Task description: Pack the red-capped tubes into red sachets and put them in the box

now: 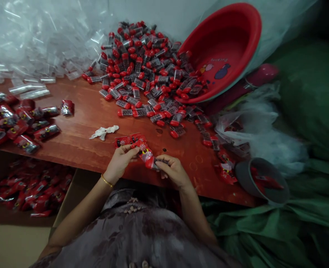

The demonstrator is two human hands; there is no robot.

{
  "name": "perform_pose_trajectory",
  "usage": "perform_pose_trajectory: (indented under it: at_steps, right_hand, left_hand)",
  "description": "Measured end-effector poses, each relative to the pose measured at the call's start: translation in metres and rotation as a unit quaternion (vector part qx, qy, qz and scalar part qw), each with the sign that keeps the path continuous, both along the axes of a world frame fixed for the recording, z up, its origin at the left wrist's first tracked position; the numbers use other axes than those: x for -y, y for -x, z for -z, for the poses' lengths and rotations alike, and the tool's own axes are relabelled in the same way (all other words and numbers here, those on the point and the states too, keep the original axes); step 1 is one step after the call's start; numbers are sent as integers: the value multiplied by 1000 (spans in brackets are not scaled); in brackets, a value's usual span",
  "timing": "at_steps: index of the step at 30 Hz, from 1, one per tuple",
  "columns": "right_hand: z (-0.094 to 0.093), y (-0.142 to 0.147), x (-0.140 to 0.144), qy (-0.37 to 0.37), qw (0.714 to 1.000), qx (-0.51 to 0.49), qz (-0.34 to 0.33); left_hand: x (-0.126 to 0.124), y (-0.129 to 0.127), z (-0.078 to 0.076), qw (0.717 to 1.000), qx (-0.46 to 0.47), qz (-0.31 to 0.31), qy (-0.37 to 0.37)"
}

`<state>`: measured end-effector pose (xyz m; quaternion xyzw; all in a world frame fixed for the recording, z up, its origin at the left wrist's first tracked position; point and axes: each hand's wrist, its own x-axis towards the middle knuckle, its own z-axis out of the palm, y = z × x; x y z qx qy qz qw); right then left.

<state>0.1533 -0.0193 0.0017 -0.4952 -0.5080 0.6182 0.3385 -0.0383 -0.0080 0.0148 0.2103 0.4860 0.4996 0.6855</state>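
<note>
1. Two hands meet at the near edge of the red wooden table: the left hand pinches a red printed wrapper, and the right hand grips a red-capped capsule whose end sits in the wrapper's mouth.
2. Just beyond the wrapper lie more flat red wrappers and a crumpled white scrap.
3. Farther back on the table spreads a heap of red-capped capsules, spilling from a tipped red basin.
4. Wrapped red packs pile at the table's left end, under clear empty sleeves.
5. Off the table's right corner stands a grey cup.
</note>
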Motion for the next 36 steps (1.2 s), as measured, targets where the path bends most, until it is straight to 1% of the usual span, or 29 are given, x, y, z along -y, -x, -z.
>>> perform_pose_trajectory:
  at_steps: [3,6,10,12,14,16,18,20,22,24,26,28,31,33,36]
  right_hand:
    - [5,3,0,6,1000,-15,3]
    - [8,8,1,-3,1000,-21,11]
    - [7,12,2,-58,998,15,32]
    - [6,13,2,-89,995,41,37]
    - [7,15,3,-116,990,70,48]
    - [10,19,4,-143,982,102,74]
    - [15,25,7,-161,972,129,113]
    - [21,31,10,-156,969,126,148]
    - [25,37,12,-126,976,82,157]
    - [27,40,13,-97,983,32,150]
    - [25,41,13,-94,984,22,147]
    - [23,40,12,-117,980,52,152]
    - [19,38,10,-148,971,94,159]
    - [18,37,8,-133,977,84,146]
    - [20,38,5,-76,991,24,107]
  left_hand:
    - [1,-3,-2,1000,-6,-1,-9]
    - [2,-8,-2,1000,-4,6,-24]
    - [2,-15,1,999,14,7,-46]
    - [2,-17,3,999,22,4,-38]
    - [3,-18,5,1000,22,0,-15]
    - [3,-19,7,1000,25,-4,9]
    - [4,-20,9,999,39,-23,18]
    - [5,-22,10,996,61,-52,27]
    - [4,-23,11,993,80,-68,46]
    - [4,-24,11,992,91,-59,69]
    - [4,-25,12,992,92,-49,76]
    - [5,-25,14,993,84,-55,62]
    - [8,-27,17,995,71,-66,24]
    - [11,-29,19,996,66,-58,5]
    - [14,-30,21,997,68,-41,-4]
